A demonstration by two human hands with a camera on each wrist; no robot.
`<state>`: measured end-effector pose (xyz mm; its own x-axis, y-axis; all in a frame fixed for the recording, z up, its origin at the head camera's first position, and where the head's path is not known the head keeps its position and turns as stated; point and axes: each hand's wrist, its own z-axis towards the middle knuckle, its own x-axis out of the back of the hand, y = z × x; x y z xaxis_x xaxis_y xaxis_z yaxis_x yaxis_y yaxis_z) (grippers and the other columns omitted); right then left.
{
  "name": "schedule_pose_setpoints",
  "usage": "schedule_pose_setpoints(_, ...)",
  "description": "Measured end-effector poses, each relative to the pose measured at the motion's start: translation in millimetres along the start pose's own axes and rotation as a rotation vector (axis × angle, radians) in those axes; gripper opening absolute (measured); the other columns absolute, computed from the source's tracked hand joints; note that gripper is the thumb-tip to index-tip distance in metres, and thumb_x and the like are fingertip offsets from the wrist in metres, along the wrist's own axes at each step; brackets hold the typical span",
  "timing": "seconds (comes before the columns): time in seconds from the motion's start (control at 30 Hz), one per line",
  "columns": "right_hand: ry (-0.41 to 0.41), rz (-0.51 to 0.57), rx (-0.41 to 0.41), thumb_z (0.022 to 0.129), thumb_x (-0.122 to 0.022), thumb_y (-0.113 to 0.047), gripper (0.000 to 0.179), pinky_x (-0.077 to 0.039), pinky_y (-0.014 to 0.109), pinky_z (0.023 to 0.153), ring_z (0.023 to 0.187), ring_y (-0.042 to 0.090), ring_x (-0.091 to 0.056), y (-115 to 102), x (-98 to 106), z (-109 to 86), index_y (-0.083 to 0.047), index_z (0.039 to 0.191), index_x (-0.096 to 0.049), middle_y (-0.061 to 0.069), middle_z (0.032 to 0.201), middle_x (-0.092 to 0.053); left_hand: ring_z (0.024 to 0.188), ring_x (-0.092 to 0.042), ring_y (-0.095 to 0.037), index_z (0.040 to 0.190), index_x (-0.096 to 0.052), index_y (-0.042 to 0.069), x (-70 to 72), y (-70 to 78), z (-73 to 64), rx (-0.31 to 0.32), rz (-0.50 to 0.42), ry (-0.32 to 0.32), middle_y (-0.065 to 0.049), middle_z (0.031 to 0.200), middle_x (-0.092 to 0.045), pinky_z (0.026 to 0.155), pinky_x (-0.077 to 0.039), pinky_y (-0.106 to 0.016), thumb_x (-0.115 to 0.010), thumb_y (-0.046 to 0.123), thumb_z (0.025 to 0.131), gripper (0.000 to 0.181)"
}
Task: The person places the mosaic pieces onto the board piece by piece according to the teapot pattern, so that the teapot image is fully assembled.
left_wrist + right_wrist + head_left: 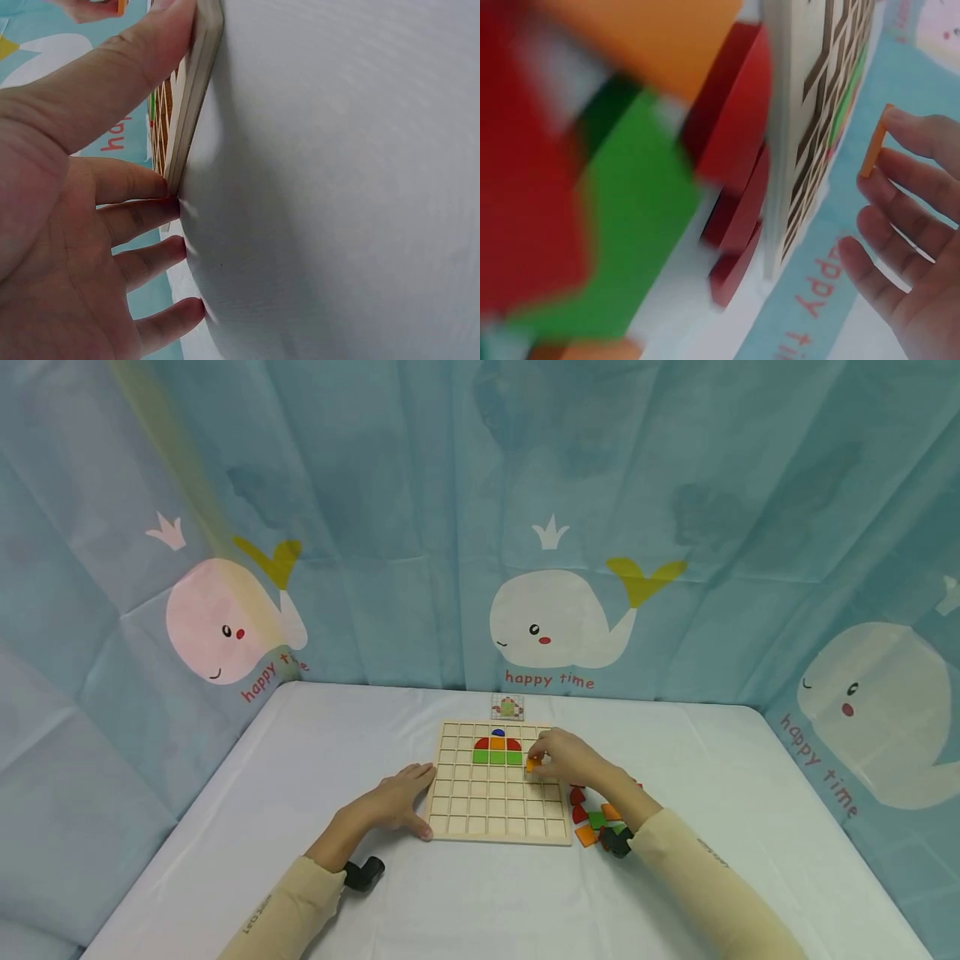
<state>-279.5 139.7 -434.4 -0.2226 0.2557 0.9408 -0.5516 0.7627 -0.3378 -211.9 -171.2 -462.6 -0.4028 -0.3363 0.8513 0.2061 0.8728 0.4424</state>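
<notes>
- Beige sleeves [697, 868] come first, bottom left and bottom right of the frame.
- Loose pieces [597, 820] (red, green, orange) lie on the table [465, 902], right of centre, just beside the gridded board [497, 810], so I'd guess plenty's left.
- Left hand [393, 799], left of centre: fingers spread apart, resting against the board's edge, no clamping.
- Right hand [573, 758], right of centre: thumb and fingers pinching an orange tile [533, 764] at the board's right side; can't tell if it's touching down.
- Done, upper middle of the board: three green tiles [497, 758], an orange square [497, 743] between two red pieces [482, 744], blue piece [498, 732] on top.
- Picture card [507, 707] behind that, too small to compare properly.
</notes>
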Motion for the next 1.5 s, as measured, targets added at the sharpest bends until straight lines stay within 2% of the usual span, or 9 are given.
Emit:
schedule_pose_setpoints(0.37,0.037,-0.035,0.106,0.084,-0.076,-0.024,0.022,-0.053,0.038,0.087,0.089,0.018,-0.06,-24,-13,23.7,-0.007,0.1,-0.075,0.003,0.094,-0.068,0.15,-0.019,-0.038,0.151,-0.031,0.0,-0.5,0.5,0.4,0.011,-0.001,0.005,-0.017,0.16,-0.027,0.118,-0.021,-0.061,-0.089,0.033,0.064,0.11)
schedule_pose_setpoints(0.6,0.018,-0.059,0.143,0.086,-0.074,-0.024,0.021,-0.052,0.035,0.085,0.091,0.018,-0.059,-39,-19,36.9,-0.008,0.099,-0.076,0.003,0.096,-0.069,0.15,-0.02,-0.038,0.151,-0.031,0.0,-0.2,0.1,1.2,0.007,0.005,0.0,-0.017,0.16,-0.027,0.117,-0.021,-0.061,-0.089,0.033,0.064,0.11)
schedule_pose_setpoints(0.67,0.008,-0.072,0.155,0.086,-0.074,-0.025,0.021,-0.051,0.035,0.089,0.09,0.017,-0.058,-41,-22,41.1,-0.009,0.099,-0.076,0.002,0.096,-0.07,0.15,-0.019,-0.038,0.151,-0.031,0.0,-0.4,-0.2,1.4,0.006,0.006,-0.001,-0.016,0.16,-0.027,0.117,-0.021,-0.062,-0.089,0.034,0.064,0.11)
schedule_pose_setpoints(0.77,-0.007,-0.094,0.162,0.087,-0.073,-0.027,0.021,-0.051,0.034,0.087,0.089,0.016,-0.056,-45,-25,45.4,-0.01,0.1,-0.076,0.002,0.097,-0.069,0.149,-0.02,-0.038,0.151,-0.031,0.0,-0.6,-0.7,1.6,0.003,0.01,-0.004,-0.017,0.16,-0.027,0.116,-0.022,-0.063,-0.089,0.035,0.064,0.11)
schedule_pose_setpoints(0.93,-0.014,-0.108,0.159,0.087,-0.074,-0.026,0.02,-0.049,0.029,0.074,0.088,0.016,-0.055,-52,-27,50.4,-0.01,0.098,-0.076,0.003,0.095,-0.067,0.149,-0.02,-0.038,0.151,-0.03,0.0,0.1,-0.8,1.6,-0.003,0.017,-0.007,-0.017,0.16,-0.027,0.116,-0.023,-0.062,-0.088,0.035,0.065,0.109)
schedule_pose_setpoints(1.1,-0.031,-0.151,0.149,0.087,-0.073,-0.027,0.02,-0.05,0.028,0.077,0.092,0.016,-0.058,-55,-32,55.1,-0.011,0.098,-0.076,0.002,0.099,-0.068,0.149,-0.02,-0.039,0.151,-0.03,0.0,0.7,-0.2,0.7,-0.009,0.007,-0.007,-0.018,0.16,-0.027,0.116,-0.022,-0.063,-0.088,0.035,0.066,0.109)
schedule_pose_setpoints(1.33,-0.029,-0.161,0.164,0.086,-0.074,-0.025,0.013,-0.05,0.023,0.07,0.079,0.01,-0.057,-55,-37,60.5,-0.013,0.09,-0.076,-0.002,0.092,-0.069,0.149,-0.02,-0.04,0.152,-0.029,0.0,1.4,0.1,-0.4,-0.022,0.012,-0.007,-0.018,0.16,-0.026,0.115,-0.023,-0.064,-0.087,0.035,0.067,0.109)
schedule_pose_setpoints(1.5,-0.024,-0.158,0.172,0.085,-0.075,-0.023,0.011,-0.048,0.022,0.068,0.078,0.009,-0.054,-56,-36,59.3,-0.013,0.088,-0.076,-0.002,0.089,-0.067,0.149,-0.02,-0.039,0.152,-0.029,0.0,2.1,0.6,-0.4,-0.022,0.017,-0.008,-0.018,0.16,-0.027,0.115,-0.023,-0.064,-0.087,0.035,0.067,0.108)
